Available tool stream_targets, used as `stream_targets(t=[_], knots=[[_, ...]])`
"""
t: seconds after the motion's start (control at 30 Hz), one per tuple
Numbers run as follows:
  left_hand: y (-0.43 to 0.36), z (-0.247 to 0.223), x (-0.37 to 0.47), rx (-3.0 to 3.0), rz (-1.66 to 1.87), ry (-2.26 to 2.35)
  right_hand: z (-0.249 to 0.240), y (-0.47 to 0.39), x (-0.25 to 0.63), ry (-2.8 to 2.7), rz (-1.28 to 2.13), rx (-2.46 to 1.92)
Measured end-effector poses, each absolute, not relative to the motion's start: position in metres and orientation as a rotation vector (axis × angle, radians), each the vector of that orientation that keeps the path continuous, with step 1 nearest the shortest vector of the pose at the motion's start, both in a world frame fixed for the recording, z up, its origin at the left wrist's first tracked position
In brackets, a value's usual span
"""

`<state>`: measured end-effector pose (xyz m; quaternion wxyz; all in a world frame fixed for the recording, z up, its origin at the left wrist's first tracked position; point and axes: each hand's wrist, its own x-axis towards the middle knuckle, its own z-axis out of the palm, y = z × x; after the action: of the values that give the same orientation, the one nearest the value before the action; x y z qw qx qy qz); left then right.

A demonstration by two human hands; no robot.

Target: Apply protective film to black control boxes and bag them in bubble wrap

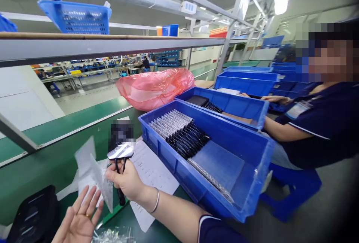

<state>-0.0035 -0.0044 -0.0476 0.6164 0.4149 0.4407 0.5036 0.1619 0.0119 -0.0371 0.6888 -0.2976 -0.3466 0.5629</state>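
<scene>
My right hand [127,179] grips the black cable [120,194] of a flat black device [120,151] with a glossy face, holding it upright; its upper part is blurred out. To its left, my left hand [81,216] is open, palm up and fingers spread, with nothing in it. Just beyond its fingers is a thin white translucent bag [97,175], tilted and apparently untouched by either hand. A printed sheet [146,183] lies under my right forearm. Beside it stands a blue bin [179,164] with a row of wrapped pieces [171,123] and black cables [186,140].
Black case [33,213] at lower left; clear plastic scraps [113,235] at the front edge. A pink plastic bag [157,87] lies behind the bin. Another blue bin [241,117] adjoins it, with a co-worker [322,123] seated at right. A shelf [112,48] crosses overhead.
</scene>
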Motion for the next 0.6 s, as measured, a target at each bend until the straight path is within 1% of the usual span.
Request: stream_targets(t=[0.07,0.17,0.27,0.37,0.47,0.6], knots=[[-0.004,-0.042,-0.002,0.658,1.207,0.930,-0.039,0.009,0.162,-0.782,1.317,-0.662],[-0.002,-0.049,-0.002,0.535,1.238,0.968,-0.039,0.005,0.163,-0.751,1.338,-0.648],[-0.008,-0.061,0.002,0.433,1.089,0.976,-0.036,0.000,0.165,-0.722,1.293,-0.613],[-0.016,-0.063,0.010,0.390,0.959,0.755,-0.033,-0.005,0.166,-0.736,1.287,-0.602],[-0.016,-0.055,0.011,0.450,1.060,0.630,-0.036,-0.007,0.166,-0.782,1.327,-0.620],[-0.002,-0.045,-0.003,0.471,1.332,0.774,-0.044,-0.009,0.170,-0.867,1.343,-0.733]])
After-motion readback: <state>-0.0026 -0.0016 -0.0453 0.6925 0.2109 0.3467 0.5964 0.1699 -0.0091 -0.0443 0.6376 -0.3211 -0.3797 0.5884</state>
